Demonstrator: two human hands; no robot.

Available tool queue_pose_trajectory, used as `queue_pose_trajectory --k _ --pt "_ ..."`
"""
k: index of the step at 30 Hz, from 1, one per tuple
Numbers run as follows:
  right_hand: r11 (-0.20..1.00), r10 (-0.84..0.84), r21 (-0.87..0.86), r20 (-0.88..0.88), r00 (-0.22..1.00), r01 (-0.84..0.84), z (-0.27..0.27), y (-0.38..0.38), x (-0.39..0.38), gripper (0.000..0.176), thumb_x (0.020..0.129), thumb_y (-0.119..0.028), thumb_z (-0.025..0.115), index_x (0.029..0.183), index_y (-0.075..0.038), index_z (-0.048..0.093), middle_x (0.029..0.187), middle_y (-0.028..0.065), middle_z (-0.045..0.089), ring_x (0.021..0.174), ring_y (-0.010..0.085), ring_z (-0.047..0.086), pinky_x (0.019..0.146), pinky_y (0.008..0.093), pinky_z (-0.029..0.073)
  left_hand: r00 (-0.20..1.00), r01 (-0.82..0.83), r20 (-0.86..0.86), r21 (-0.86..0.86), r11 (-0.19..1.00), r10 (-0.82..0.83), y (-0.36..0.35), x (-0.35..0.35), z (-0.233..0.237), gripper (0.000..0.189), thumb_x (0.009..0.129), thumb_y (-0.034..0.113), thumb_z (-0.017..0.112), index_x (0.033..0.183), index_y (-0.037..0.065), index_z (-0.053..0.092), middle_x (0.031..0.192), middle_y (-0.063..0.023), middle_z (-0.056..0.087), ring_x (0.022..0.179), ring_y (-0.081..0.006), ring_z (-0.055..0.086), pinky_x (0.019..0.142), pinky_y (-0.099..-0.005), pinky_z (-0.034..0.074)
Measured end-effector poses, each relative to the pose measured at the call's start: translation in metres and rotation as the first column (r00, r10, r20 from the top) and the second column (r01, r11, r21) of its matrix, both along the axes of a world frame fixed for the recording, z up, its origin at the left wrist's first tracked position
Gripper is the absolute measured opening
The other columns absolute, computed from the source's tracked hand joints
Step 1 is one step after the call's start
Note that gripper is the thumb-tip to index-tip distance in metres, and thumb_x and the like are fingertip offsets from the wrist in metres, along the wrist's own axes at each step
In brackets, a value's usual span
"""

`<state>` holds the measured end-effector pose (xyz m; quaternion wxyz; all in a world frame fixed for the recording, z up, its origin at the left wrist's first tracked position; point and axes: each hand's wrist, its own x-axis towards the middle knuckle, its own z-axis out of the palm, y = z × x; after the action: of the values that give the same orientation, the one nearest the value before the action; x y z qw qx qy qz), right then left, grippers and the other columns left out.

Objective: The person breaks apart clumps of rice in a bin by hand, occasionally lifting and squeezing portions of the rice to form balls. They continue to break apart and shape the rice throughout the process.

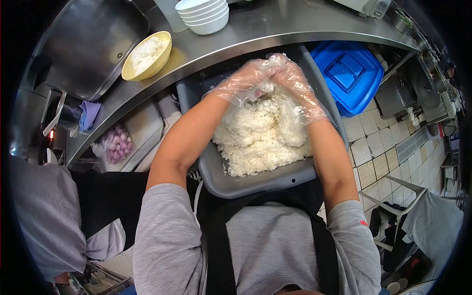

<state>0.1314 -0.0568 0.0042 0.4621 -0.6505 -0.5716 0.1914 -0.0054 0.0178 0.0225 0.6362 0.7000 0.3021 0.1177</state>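
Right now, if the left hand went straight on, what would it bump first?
The left hand would probably bump the right hand, close beside it, though depth is hard to judge.

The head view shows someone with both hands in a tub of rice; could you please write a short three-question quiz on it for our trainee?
1. Multiple choice: what covers the left hand and the right hand?
A) cloth mitts
B) clear plastic gloves
C) nothing
2. True or false: the blue lid is to the right of the grey tub that holds the rice.
3. Fill in: the stacked bowls on the metal counter are ____ in colour.

Key: 1. B; 2. True; 3. white.
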Motion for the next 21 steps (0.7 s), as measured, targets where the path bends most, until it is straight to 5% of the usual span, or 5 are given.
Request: queue_pose_trajectory --k 10,11,15,19,21 --pt "0.966 0.217 0.224 -0.43 0.876 -0.129 -0.066 0.027 0.039 0.05 0.083 -0.018 0.067 0.125 0.001 0.048 0.101 0.0096 0.066 0.095 0.0162 0.061 0.085 0.0264 0.046 0.996 -0.009 0.084 -0.067 0.998 0.015 0.022 -0.004 -0.008 0.043 0.089 0.036 0.056 0.107 -0.003 0.061 0.1 -0.0125 0.063 0.086 -0.0179 0.056 0.071 -0.0324 0.046" --pt "0.996 -0.071 0.013 -0.509 0.858 0.09 -0.034 0.019 0.018 0.057 0.08 -0.027 0.069 0.118 0.01 0.05 0.1 0.0118 0.065 0.093 0.0177 0.061 0.081 0.0284 0.047 1.0 -0.013 -0.016 -0.03 0.999 0.012 0.041 0.005 -0.034 0.045 0.091 0.034 0.05 0.111 -0.005 0.058 0.104 -0.0145 0.061 0.09 -0.0191 0.054 0.076 -0.0337 0.044" --pt "0.994 0.094 0.109 -0.889 0.448 0.007 -0.009 0.009 -0.001 0.066 0.08 -0.021 0.068 0.133 0.004 0.036 0.123 0.0134 0.052 0.114 0.019 0.049 0.096 0.0297 0.039 0.958 -0.278 0.034 -0.115 0.954 0.284 0.014 0.011 -0.023 0.057 0.093 0.044 0.042 0.118 -0.006 0.054 0.121 -0.0201 0.056 0.111 -0.0258 0.051 0.096 -0.0368 0.036" --pt "0.974 0.179 0.071 -0.818 0.546 -0.214 -0.037 0.011 0.005 0.07 0.084 -0.016 0.055 0.143 0.001 0.021 0.132 0.0144 0.043 0.114 0.0205 0.049 0.098 0.0307 0.039 0.9 -0.399 -0.056 -0.504 0.766 0.432 -0.003 0.01 0.006 0.054 0.094 0.048 0.038 0.121 0.004 0.055 0.122 -0.0167 0.056 0.116 -0.0254 0.05 0.101 -0.0393 0.034" --pt "0.965 0.102 -0.224 -0.153 0.983 -0.135 -0.029 0.011 -0.004 0.092 0.075 -0.034 0.067 0.143 0.003 0.018 0.14 0.0228 0.035 0.126 0.0289 0.037 0.102 0.0326 0.032 0.97 -0.17 0.077 -0.462 0.871 0.23 0.02 0.013 -0.014 0.052 0.094 0.047 0.039 0.118 0.005 0.057 0.118 -0.0149 0.058 0.113 -0.0235 0.052 0.096 -0.0378 0.039"
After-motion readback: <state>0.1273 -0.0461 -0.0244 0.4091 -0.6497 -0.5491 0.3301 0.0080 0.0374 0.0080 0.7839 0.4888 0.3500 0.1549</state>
